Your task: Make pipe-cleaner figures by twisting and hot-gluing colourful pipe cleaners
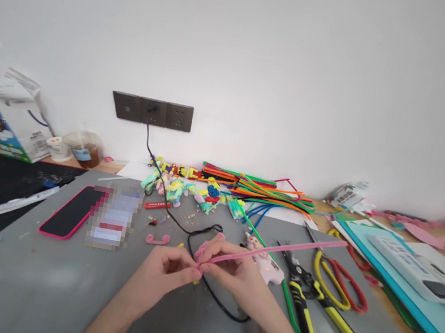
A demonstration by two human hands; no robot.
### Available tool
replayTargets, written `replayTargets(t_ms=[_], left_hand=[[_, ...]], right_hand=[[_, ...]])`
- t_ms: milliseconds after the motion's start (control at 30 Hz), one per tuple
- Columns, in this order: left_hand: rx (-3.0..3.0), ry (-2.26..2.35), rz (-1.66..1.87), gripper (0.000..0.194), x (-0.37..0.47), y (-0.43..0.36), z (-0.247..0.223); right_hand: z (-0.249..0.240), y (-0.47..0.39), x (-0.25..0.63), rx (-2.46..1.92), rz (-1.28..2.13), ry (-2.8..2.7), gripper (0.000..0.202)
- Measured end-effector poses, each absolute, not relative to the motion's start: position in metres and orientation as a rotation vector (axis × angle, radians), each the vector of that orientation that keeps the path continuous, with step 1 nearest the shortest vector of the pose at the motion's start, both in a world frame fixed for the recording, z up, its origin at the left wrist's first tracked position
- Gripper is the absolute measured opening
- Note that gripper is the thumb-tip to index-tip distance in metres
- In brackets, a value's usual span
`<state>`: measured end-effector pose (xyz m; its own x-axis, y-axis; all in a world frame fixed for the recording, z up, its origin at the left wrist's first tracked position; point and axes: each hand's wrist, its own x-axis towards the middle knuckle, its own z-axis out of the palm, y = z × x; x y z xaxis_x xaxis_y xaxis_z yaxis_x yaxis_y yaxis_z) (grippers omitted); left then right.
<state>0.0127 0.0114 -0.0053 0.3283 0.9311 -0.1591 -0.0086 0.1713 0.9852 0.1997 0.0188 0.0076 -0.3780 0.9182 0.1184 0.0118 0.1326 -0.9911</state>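
Two grips, left [159,279] and right [238,275], both narrow, pinching pink fuzzy stem [276,252] over mid-surface; tail points right. Better: left firm at the joint, right bending in small turns, tail clear of pliers [308,325]. Grey surface [50,285]: black cable [219,302] below hands, phone [73,212] toward left edge, stem bundle [265,190] at far edge. White wall [310,61], dark sockets [152,111] behind.

Two hands pinching pink pipe cleaner [276,252], pliers [302,301], phone [73,211], grey mat [55,286]
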Motion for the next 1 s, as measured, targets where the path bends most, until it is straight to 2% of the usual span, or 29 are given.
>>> replayTargets(t_ms=[100,167,300,400,600,733,900,1000], left_hand=[[1.179,1.064,0.897,0.039,0.015,0.012,-0.008],[1.156,1.094,0.927,0.040,0.015,0.013,-0.012],[1.103,1.094,0.941,0.044,0.014,0.015,-0.017],[1.076,1.086,0.945,0.047,0.017,0.019,-0.018],[1.044,1.109,1.059,0.044,0.020,0.025,-0.018],[0.973,1.109,1.108,0.044,0.019,0.028,-0.023],[0.973,1.121,1.086,0.040,0.018,0.030,-0.022],[0.986,1.121,1.098,0.040,0.018,0.031,-0.018]], right_hand=[[0.006,0.011,0.219,-1.111,1.180,-1.668,0.019],[-0.002,0.002,0.251,-1.362,0.855,-1.670,0.027],[-0.042,-0.022,0.335,-1.859,0.141,-1.575,0.058],[-0.076,-0.042,0.370,-2.219,-0.060,-1.607,0.079],[-0.096,-0.056,0.359,-2.376,-0.490,-1.694,0.082],[-0.096,-0.062,0.369,-2.371,-0.480,-1.759,0.080],[-0.090,-0.067,0.401,-2.345,-0.135,-1.675,0.050],[-0.077,-0.074,0.416,-2.283,-0.041,-1.629,0.045]])
